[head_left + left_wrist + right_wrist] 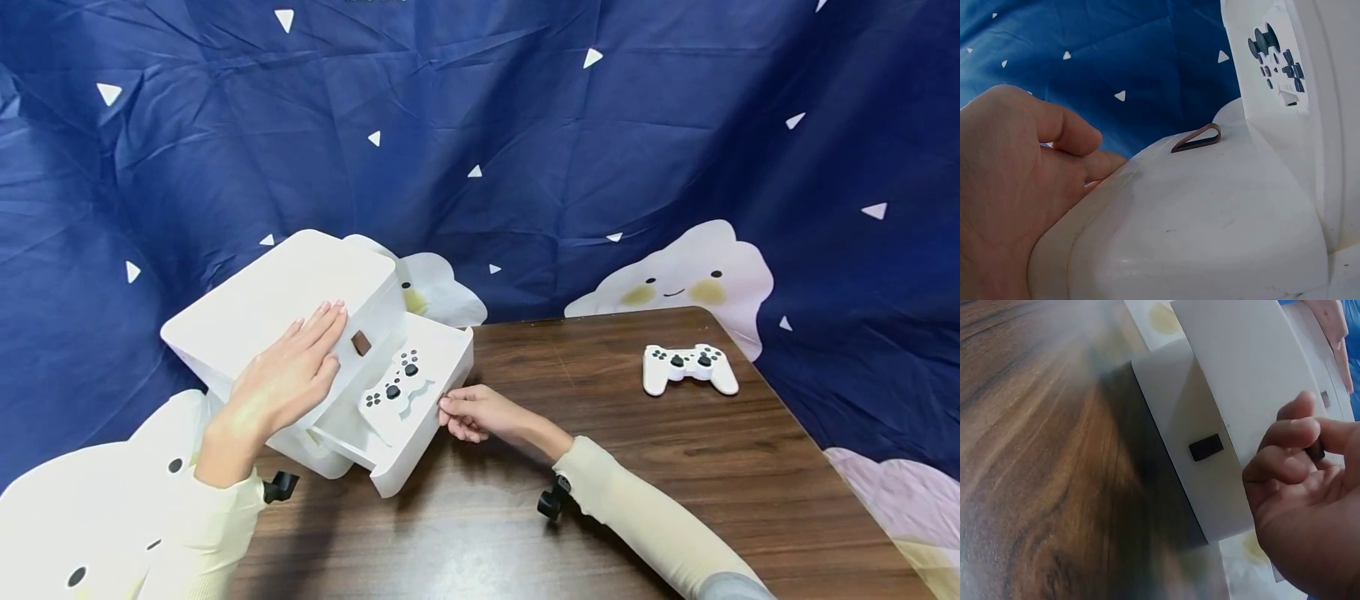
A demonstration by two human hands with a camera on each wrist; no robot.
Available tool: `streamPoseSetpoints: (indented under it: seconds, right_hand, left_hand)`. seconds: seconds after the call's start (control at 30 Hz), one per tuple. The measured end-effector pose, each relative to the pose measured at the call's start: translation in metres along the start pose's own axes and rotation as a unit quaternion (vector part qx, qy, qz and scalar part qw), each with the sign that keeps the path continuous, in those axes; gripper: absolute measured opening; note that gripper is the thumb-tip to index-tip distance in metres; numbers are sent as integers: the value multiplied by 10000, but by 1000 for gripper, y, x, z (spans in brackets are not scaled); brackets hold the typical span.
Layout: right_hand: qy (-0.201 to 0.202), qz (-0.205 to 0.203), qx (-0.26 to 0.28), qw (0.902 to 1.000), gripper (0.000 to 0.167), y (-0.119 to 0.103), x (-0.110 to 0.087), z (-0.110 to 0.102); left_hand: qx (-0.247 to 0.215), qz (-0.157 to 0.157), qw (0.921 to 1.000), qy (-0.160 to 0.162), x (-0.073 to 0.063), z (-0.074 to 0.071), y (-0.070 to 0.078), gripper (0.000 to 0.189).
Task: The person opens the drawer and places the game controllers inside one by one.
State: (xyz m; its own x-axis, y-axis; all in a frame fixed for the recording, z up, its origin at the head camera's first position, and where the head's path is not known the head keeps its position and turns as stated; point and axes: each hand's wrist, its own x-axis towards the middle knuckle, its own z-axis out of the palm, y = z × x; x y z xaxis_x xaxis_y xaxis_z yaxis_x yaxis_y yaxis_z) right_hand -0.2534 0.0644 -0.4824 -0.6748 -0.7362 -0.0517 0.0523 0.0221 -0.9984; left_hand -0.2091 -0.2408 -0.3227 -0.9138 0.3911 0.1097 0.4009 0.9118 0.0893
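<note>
My left hand (288,375) lies with fingers straight on top of a white drawer cabinet (292,287), near its front edge. A drawer (422,442) stands pulled out from the cabinet, and a white game controller (396,390) lies inside it. At the drawer's front, my right hand (483,414) pinches a small dark pull tab (1316,450) between thumb and curled fingers. Above that drawer, a brown loop tab (362,342) sticks out from the cabinet's front. In the right wrist view, another dark tab (1205,447) shows on the lower drawer front.
A second white game controller (690,369) rests at the right on the brown wooden table (600,400). Behind the table hangs a blue cloth (525,108) with white triangles and clouds. Black camera mounts (551,502) sit at both wrists.
</note>
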Motion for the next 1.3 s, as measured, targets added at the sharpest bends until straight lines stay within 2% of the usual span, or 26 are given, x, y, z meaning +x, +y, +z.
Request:
streamPoseSetpoints:
  seconds: [0.4, 0.6, 0.8, 1.3]
  right_hand:
    - [228, 220, 522, 9981, 27, -8, 1, 2]
    - [425, 328, 452, 9975, 26, -14, 7, 7]
    - [458, 368, 448, 9973, 27, -15, 12, 11]
    - [584, 368, 673, 9953, 26, -14, 48, 21]
  left_hand:
    - [24, -3, 10000, 2, 1, 0, 0, 62]
    - [38, 7, 10000, 55, 1, -1, -1, 62]
    - [16, 15, 10000, 72, 0, 1, -1, 62]
    - [-4, 29, 10000, 17, -1, 0, 0, 62]
